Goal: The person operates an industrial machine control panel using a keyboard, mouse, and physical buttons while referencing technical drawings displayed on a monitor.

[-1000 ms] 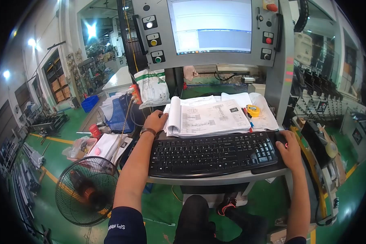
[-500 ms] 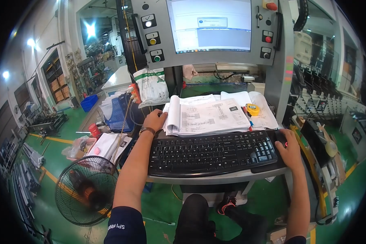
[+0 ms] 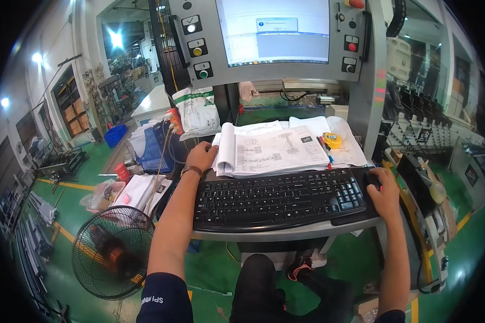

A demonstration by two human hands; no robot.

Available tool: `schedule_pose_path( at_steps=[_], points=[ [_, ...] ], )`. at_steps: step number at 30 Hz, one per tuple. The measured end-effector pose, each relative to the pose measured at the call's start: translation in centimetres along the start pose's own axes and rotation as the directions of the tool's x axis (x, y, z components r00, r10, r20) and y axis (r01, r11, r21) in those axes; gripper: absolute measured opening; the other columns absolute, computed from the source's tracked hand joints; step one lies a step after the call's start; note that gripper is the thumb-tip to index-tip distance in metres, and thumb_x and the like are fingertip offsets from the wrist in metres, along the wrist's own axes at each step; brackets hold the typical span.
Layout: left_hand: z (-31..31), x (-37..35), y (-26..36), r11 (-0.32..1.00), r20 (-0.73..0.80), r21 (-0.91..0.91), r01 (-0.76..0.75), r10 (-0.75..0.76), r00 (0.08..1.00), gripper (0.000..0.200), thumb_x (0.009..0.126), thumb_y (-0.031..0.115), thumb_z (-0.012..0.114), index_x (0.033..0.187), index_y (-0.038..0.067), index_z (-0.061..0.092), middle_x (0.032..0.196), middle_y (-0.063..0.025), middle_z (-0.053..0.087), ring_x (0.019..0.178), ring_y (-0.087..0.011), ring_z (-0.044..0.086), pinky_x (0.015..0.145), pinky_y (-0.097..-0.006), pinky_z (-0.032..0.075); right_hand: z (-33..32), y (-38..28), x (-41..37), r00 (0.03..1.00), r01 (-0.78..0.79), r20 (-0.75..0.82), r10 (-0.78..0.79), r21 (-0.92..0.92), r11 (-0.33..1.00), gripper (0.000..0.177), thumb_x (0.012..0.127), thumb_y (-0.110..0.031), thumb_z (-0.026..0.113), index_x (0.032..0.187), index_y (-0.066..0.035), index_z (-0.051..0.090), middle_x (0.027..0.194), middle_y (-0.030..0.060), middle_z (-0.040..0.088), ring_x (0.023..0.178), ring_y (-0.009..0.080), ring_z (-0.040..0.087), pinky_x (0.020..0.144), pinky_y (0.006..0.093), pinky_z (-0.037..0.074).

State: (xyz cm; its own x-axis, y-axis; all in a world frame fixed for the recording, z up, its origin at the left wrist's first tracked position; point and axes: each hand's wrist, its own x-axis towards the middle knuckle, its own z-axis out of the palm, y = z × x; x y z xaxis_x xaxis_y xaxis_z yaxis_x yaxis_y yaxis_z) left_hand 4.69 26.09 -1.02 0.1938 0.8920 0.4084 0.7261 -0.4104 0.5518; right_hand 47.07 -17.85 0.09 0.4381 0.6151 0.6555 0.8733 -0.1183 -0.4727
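My right hand (image 3: 383,192) curls over a dark computer mouse (image 3: 370,181) with a small red glow, at the right end of the black keyboard (image 3: 277,200). By the left edge of the stack of printed drawings (image 3: 272,151), my left hand (image 3: 201,156) rests with its fingers loosely apart, holding nothing that I can see. The top sheets of the stack are rolled back at the left. On the monitor (image 3: 285,43) above, a small dialog box sits over a pale window; its text is too small to read.
A yellow tape measure (image 3: 332,140) and pens (image 3: 325,151) lie on the papers' right side. A white and green bag (image 3: 196,112) stands behind my left hand. Push buttons (image 3: 197,51) flank the screen. A black floor fan (image 3: 113,252) stands at the lower left, beside my left forearm.
The whole view has shifted slightly, so the monitor and desk sit a little higher and further left. Both hands keep their places, and the dialog box is still on the screen.
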Motion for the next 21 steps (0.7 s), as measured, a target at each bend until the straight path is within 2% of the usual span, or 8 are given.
schedule_pose_path(
  at_steps=[10, 21],
  points=[
    [0.03, 0.0, 0.11, 1.0, -0.003, 0.004, 0.016, -0.016, 1.0, 0.048, 0.098, 0.051, 0.071, 0.12, 0.009, 0.08, 0.118, -0.023, 0.08, 0.114, -0.0434, 0.075, 0.099, -0.0496, 0.057, -0.06, -0.06, 0.03, 1.0, -0.012, 0.011, 0.011, 0.034, 0.999, 0.042, 0.085, -0.012, 0.067, 0.126, -0.004, 0.07, 0.132, 0.0163, 0.069, 0.123, 0.0373, 0.069, 0.106, 0.0437, 0.053],
    [-0.14, -0.12, 0.26, 1.0, 0.001, 0.002, 0.012, -0.012, 1.0, 0.049, 0.098, 0.051, 0.071, 0.12, 0.009, 0.08, 0.118, -0.0228, 0.08, 0.114, -0.0428, 0.075, 0.1, -0.0491, 0.057, -0.42, -0.67, -0.25, 1.0, -0.008, -0.021, 0.009, 0.031, 0.999, 0.043, 0.082, -0.015, 0.068, 0.123, -0.004, 0.071, 0.125, 0.0151, 0.073, 0.118, 0.0374, 0.072, 0.104, 0.0428, 0.054]
  ],
)
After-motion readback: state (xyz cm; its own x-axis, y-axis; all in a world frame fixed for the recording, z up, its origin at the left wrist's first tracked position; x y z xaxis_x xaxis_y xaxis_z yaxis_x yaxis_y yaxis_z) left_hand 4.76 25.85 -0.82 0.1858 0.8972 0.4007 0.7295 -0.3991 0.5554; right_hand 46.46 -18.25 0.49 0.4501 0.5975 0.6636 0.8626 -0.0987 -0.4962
